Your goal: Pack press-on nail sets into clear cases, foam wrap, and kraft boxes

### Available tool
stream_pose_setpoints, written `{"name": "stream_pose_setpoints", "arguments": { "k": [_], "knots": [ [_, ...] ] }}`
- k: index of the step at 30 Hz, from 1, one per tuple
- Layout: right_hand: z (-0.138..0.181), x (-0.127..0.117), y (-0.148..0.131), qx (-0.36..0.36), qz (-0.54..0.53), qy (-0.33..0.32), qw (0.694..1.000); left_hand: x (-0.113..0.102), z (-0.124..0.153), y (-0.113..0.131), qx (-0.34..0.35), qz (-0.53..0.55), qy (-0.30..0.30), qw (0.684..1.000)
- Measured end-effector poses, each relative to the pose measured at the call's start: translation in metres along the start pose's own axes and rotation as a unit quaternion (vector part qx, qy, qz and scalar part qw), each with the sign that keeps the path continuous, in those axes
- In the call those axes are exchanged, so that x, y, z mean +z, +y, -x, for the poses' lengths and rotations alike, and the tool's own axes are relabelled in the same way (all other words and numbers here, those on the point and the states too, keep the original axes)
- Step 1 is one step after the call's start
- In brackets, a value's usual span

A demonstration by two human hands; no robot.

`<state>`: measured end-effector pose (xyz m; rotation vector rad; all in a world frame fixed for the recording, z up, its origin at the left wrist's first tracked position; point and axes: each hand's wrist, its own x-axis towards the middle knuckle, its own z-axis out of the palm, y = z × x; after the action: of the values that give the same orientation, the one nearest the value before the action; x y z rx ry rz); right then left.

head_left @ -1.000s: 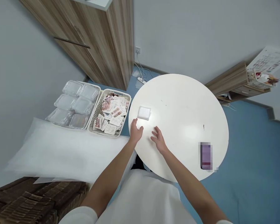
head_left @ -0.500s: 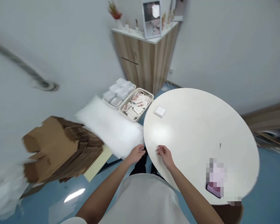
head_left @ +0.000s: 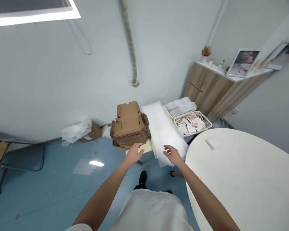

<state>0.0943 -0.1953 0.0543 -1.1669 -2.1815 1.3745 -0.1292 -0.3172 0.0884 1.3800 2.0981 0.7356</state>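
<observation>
My left hand (head_left: 134, 152) reaches out in front of the stack of flat brown cardboard boxes (head_left: 130, 126), its fingers apart and nothing in them. Whether it touches the stack's near edge I cannot tell. My right hand (head_left: 172, 155) is held over the near end of the white translucent sheets (head_left: 162, 130), fingers loosely curled and apart, holding nothing. Beyond the sheets are a basket of printed cards (head_left: 192, 124) and a basket of clear-wrapped white packs (head_left: 180, 107). A small white square stack (head_left: 213, 143) lies on the round white table (head_left: 240, 173).
A wooden cabinet (head_left: 207, 86) with a picture frame (head_left: 243, 63) stands in the back right corner. White plastic wrapping (head_left: 75, 131) and an open carton (head_left: 93, 132) lie along the wall. A chair (head_left: 19, 160) is at the far left on the blue floor (head_left: 50, 192).
My view has swung left, from the round table toward the cardboard stack and white sheets. Both hands have come round with my body, now farther from the table, still holding nothing.
</observation>
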Motion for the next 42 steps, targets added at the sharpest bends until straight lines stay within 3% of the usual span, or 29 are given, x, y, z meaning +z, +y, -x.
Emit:
{"name": "stream_pose_setpoints", "arguments": {
  "k": [3, 8, 13, 19, 29, 32, 36, 42],
  "knots": [
    [-0.049, 0.015, -0.053, -0.076, 0.126, 0.007, 0.989, -0.047, -0.01, -0.025, 0.007, -0.048, 0.065, 0.997],
    [-0.115, 0.058, -0.13, -0.097, 0.307, 0.061, 0.945, -0.1, -0.043, -0.054, 0.032, -0.127, 0.063, 0.989],
    [-0.146, 0.085, -0.152, -0.024, 0.425, 0.109, 0.898, -0.11, -0.068, -0.071, 0.018, -0.189, 0.014, 0.982],
    [-0.157, 0.086, -0.161, 0.034, 0.448, 0.105, 0.887, -0.114, -0.072, -0.084, 0.025, -0.204, -0.038, 0.978],
    [-0.155, 0.076, -0.192, -0.046, 0.289, 0.149, 0.944, -0.117, -0.072, -0.079, 0.039, -0.178, -0.017, 0.983],
    [-0.154, 0.068, -0.197, -0.02, 0.218, 0.158, 0.963, -0.119, -0.071, -0.078, 0.061, -0.179, -0.006, 0.982],
    [-0.152, 0.063, -0.201, 0.042, 0.067, 0.122, 0.989, -0.123, -0.071, -0.075, 0.081, -0.166, -0.018, 0.983],
    [-0.15, 0.056, -0.201, 0.085, -0.148, 0.112, 0.979, -0.126, -0.069, -0.073, 0.129, -0.192, -0.015, 0.973]
  ]
}}
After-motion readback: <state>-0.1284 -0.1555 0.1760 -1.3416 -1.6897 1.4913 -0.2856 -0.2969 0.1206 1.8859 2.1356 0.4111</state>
